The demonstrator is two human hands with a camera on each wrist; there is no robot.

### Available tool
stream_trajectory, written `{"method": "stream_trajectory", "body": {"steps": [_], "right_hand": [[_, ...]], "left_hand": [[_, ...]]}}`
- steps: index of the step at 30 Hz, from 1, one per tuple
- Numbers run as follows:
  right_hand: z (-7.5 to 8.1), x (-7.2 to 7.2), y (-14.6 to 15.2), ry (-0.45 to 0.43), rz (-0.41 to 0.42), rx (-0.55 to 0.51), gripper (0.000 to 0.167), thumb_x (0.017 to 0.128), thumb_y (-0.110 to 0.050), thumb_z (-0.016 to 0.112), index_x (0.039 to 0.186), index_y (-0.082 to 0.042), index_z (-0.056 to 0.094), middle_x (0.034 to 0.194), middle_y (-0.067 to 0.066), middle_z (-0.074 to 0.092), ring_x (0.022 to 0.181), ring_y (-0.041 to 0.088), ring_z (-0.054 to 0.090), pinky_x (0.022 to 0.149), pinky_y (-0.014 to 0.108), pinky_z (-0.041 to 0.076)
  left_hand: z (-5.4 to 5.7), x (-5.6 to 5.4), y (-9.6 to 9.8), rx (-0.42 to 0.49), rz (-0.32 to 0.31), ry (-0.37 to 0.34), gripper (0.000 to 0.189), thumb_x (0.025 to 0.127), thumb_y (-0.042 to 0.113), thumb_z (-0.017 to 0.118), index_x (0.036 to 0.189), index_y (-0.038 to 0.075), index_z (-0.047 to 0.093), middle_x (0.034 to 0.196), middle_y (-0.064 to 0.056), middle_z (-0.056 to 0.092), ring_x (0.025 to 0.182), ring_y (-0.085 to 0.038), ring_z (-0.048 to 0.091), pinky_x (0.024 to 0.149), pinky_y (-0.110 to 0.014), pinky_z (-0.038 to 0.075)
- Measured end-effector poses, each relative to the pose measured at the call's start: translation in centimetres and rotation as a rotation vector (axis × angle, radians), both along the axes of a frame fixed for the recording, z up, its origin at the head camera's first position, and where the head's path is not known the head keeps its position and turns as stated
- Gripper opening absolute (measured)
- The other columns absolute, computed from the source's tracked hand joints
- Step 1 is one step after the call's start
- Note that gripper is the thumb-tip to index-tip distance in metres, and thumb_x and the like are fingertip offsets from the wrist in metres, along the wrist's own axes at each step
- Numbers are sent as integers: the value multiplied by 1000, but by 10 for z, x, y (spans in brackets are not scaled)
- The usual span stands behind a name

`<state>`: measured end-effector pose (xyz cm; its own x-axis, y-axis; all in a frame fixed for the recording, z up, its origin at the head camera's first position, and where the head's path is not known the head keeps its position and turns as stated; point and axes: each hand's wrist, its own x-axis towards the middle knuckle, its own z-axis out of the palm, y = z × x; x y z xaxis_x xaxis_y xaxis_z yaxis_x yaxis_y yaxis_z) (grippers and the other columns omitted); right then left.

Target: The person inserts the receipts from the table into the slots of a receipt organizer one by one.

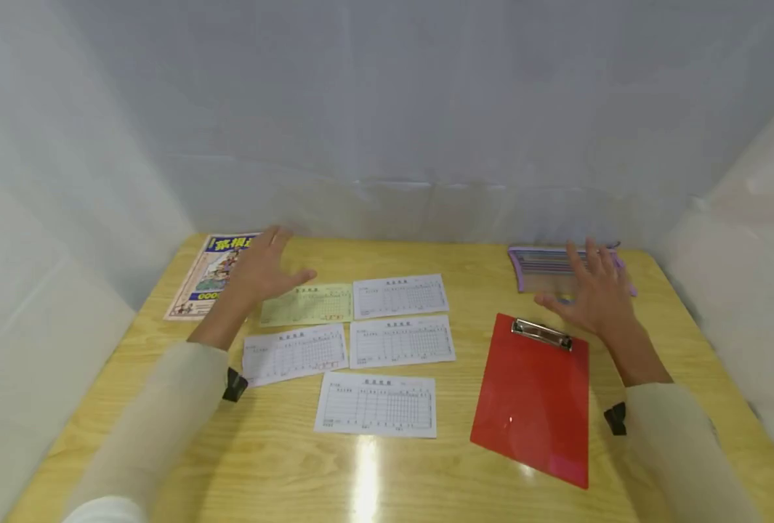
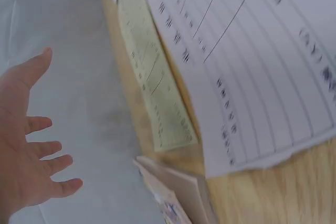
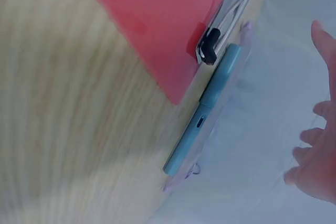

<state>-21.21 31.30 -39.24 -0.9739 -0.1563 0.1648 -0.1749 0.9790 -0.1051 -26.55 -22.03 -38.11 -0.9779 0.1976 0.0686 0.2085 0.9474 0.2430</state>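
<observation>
My left hand [image 1: 260,270] hangs with spread fingers over the edge of a comic-style booklet [image 1: 211,280], its thumb toward a yellow-green printed slip [image 1: 308,305]. In the left wrist view that hand [image 2: 26,135] holds nothing. Several white printed slips, one of them nearest me [image 1: 376,407], lie flat in the middle. My right hand [image 1: 599,298], fingers apart and holding nothing, is above the top of a red clipboard [image 1: 533,407] and in front of a clear pouch with purple edging [image 1: 537,272]. A teal pen [image 3: 202,114] shows between clipboard and pouch in the right wrist view.
Everything lies on a light wood-grain table [image 1: 262,465]. Pale sheeting [image 1: 413,123] closes off the back and both sides. The clipboard's metal clip [image 1: 542,334] sticks up at its far end. A black wrist camera piece [image 1: 235,385] sits at the left cuff.
</observation>
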Motion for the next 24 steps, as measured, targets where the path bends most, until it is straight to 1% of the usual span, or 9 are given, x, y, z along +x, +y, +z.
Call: {"method": "stream_trajectory", "body": {"steps": [3,8,10,12,15,17,20,22,24], "right_hand": [[0,6,-1,-50,26,-33,100,81,-64,56,151,-5,16,154,29,12,136,56,17,104,73,17],[-1,17,-1,-207,24,-169,97,84,-60,57,152,-6,12,153,30,17,134,57,22,100,72,25],[-1,20,-1,-242,28,-225,94,85,-58,58,150,-3,19,151,30,23,133,55,25,101,70,26],[-2,23,-2,-264,47,-262,88,85,-54,61,146,1,30,147,30,31,132,52,29,102,67,28],[-5,26,-4,-299,72,-294,76,85,-48,64,137,4,44,139,29,44,127,48,39,99,63,36],[-8,27,-6,-320,86,-297,67,86,-43,65,132,5,50,132,29,51,121,46,46,95,59,42],[-11,30,-9,-352,87,-318,59,88,-37,65,128,4,54,126,27,57,114,44,53,88,55,47],[-13,31,-10,-368,90,-330,56,88,-35,65,127,5,55,123,27,59,111,43,55,85,53,49],[-13,32,-10,-380,95,-335,55,88,-33,66,125,6,55,122,27,59,110,43,55,84,52,50]], "left_hand": [[-8,-2,11,31,-48,-59,89,82,54,64,146,3,29,152,-24,26,137,-45,27,107,-64,26],[-17,-7,30,118,-112,-173,84,83,48,67,145,3,32,150,-23,33,136,-42,31,111,-56,26],[-19,-8,38,149,-140,-192,82,82,44,68,144,2,34,148,-23,36,135,-41,33,112,-55,27],[-22,-9,46,167,-155,-208,79,82,42,70,142,2,37,146,-22,39,134,-41,35,111,-54,28],[-27,-9,58,189,-166,-245,75,81,39,72,139,2,41,143,-20,44,130,-39,41,109,-53,33],[-31,-8,66,191,-164,-267,73,80,37,74,137,3,44,141,-18,46,128,-37,44,108,-53,33],[-36,-6,77,177,-153,-280,71,78,37,76,135,6,47,137,-16,50,126,-35,46,109,-54,30],[-39,-5,83,164,-148,-267,70,76,39,77,132,8,50,135,-14,52,125,-33,46,109,-54,27],[-43,-5,87,145,-144,-252,68,75,41,78,130,9,51,132,-12,53,122,-31,47,108,-53,28]]}}
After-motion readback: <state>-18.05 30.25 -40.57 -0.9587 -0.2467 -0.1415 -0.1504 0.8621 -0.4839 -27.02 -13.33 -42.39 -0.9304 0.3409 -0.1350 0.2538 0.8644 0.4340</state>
